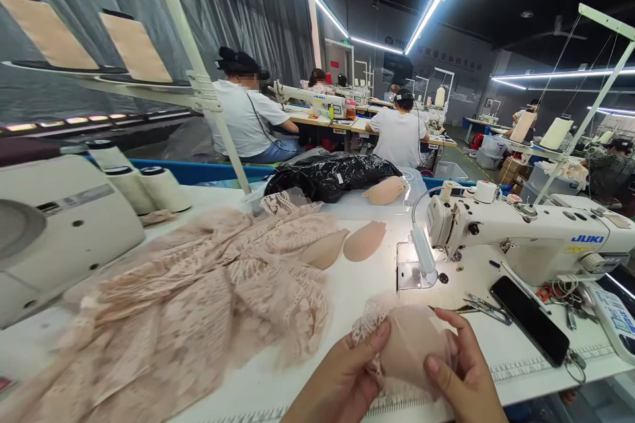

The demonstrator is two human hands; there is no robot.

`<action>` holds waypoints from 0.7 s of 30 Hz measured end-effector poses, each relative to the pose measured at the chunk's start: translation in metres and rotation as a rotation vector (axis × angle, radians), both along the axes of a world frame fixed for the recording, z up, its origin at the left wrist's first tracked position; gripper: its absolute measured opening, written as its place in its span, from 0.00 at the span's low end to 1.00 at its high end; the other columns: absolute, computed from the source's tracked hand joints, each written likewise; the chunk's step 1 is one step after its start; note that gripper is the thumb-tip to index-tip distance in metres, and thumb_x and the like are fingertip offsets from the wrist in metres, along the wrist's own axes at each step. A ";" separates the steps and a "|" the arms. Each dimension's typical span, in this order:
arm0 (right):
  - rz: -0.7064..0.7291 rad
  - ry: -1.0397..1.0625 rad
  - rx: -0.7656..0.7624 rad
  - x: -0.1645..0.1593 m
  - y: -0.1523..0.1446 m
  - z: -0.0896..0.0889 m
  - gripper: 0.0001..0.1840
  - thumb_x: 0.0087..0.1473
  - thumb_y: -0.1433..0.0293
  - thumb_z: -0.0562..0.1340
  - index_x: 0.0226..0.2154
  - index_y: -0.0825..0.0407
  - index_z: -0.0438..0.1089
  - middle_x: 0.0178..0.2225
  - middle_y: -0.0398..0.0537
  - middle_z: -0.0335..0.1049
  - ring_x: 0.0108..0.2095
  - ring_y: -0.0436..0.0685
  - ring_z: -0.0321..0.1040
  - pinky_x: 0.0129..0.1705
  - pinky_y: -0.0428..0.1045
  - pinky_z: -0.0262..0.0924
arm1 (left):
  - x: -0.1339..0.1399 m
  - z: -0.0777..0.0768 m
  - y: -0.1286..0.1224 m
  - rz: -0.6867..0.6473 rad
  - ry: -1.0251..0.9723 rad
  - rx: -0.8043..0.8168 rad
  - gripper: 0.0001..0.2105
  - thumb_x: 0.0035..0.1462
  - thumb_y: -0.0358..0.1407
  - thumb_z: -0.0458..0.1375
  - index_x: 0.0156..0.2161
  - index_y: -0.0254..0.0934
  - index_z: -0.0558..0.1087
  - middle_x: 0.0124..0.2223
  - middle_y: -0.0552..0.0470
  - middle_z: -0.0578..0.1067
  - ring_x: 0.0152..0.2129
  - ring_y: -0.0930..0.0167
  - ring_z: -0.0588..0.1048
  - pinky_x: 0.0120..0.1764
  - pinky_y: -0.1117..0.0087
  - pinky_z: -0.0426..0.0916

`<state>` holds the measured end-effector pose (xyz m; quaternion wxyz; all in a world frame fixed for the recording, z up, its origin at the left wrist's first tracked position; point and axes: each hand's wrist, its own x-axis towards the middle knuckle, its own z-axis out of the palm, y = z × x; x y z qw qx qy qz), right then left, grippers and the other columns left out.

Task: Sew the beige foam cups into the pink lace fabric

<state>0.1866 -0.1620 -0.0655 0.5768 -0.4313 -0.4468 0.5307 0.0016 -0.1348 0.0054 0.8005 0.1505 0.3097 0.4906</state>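
Observation:
Between both hands, just above the table's front edge, is a beige bra cup (414, 344) with lace along its left side. My left hand (350, 370) grips the lace-edged side, thumb on top and fingers underneath. On the opposite side, my right hand (464, 370) pinches the cup with its thumb in front, the index finger raised along the edge. Beige lace fabric (198, 304) lies heaped to the left. Behind the held cup, a loose bra cup (364, 241) rests on the table beside the lace. The lit needle area of a white sewing machine (516, 225) stands beyond my hands.
Right of my hands lie thread snips (486, 309), a black phone (530, 320) and a ruler strip (550, 363). Thread cones (163, 188) and another machine (59, 231) stand left. A black plastic bag (342, 175) lies at the back. Co-workers sit beyond.

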 end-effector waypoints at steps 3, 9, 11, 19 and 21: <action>-0.027 0.057 0.003 -0.001 0.003 0.000 0.42 0.50 0.44 0.76 0.61 0.42 0.68 0.37 0.47 0.77 0.38 0.61 0.75 0.45 0.55 0.70 | -0.003 -0.004 0.002 -0.027 0.005 0.030 0.18 0.51 0.33 0.79 0.47 0.33 0.86 0.49 0.41 0.87 0.52 0.52 0.84 0.55 0.61 0.81; -0.077 0.011 0.008 0.001 0.001 -0.001 0.45 0.49 0.44 0.77 0.63 0.46 0.69 0.39 0.51 0.78 0.41 0.64 0.76 0.49 0.58 0.72 | -0.004 -0.011 0.005 0.004 0.021 -0.020 0.14 0.53 0.33 0.77 0.45 0.34 0.86 0.51 0.43 0.86 0.48 0.56 0.85 0.46 0.66 0.83; -0.083 -0.014 0.023 0.001 0.000 -0.001 0.43 0.51 0.45 0.76 0.62 0.45 0.69 0.43 0.53 0.78 0.42 0.65 0.76 0.50 0.57 0.73 | 0.000 -0.009 0.004 0.002 0.033 0.004 0.15 0.53 0.36 0.77 0.46 0.35 0.86 0.51 0.43 0.87 0.48 0.57 0.85 0.46 0.66 0.83; -0.009 -0.081 0.054 0.004 -0.001 -0.015 0.44 0.54 0.48 0.75 0.66 0.43 0.65 0.40 0.49 0.75 0.43 0.65 0.77 0.47 0.56 0.73 | 0.014 0.002 0.006 0.041 0.121 0.064 0.21 0.50 0.38 0.80 0.49 0.36 0.86 0.44 0.41 0.87 0.46 0.53 0.85 0.49 0.59 0.81; 0.066 -0.111 0.082 0.013 -0.001 -0.020 0.48 0.54 0.50 0.75 0.71 0.41 0.59 0.36 0.45 0.72 0.37 0.62 0.77 0.42 0.55 0.72 | 0.007 0.003 0.011 -0.005 0.121 0.081 0.20 0.50 0.41 0.79 0.47 0.35 0.87 0.44 0.40 0.87 0.46 0.51 0.84 0.49 0.58 0.80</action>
